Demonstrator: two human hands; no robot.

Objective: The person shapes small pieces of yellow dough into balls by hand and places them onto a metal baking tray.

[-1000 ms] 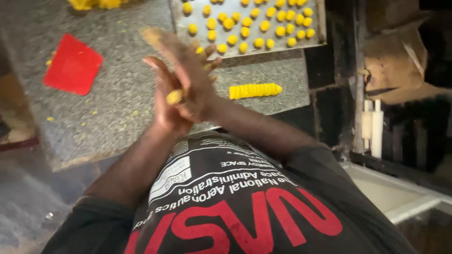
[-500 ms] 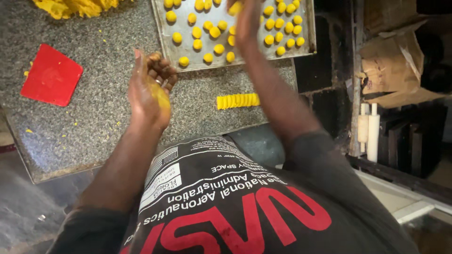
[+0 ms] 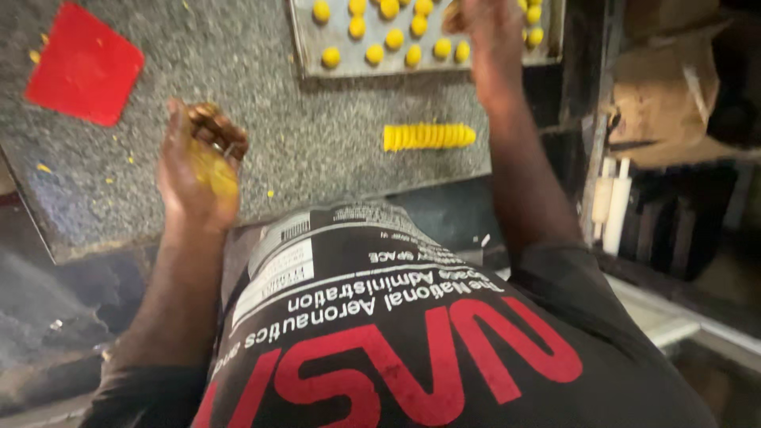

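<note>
Here my left hand [image 3: 198, 170] hovers over the speckled bench [image 3: 317, 158] at about nine o'clock, fingers curled in, palm smeared with yellow dough [image 3: 212, 173]; I cannot tell whether it grips a whole lump or only the smear. My right hand [image 3: 487, 20] is stretched up at one o'clock over the tray [image 3: 305, 43], partly cut off by the top edge, so I cannot tell how its fingers stand. The tray lies at twelve o'clock with rows of small yellow balls [image 3: 374, 54] on it. Between my arms, just below the tray, lies a ribbed yellow roll [image 3: 428, 136] on the bench, apart from both hands. At ten o'clock, well away from my left hand, sits a flat red square [image 3: 83, 67], with yellow crumbs [image 3: 271, 192] strewn about the stone. At three o'clock, beyond the bench edge, is a crumpled cardboard box [image 3: 674, 95] and two pale upright tubes [image 3: 610, 206] under it. My right forearm crosses the tray's near corner and hides some balls.
</note>
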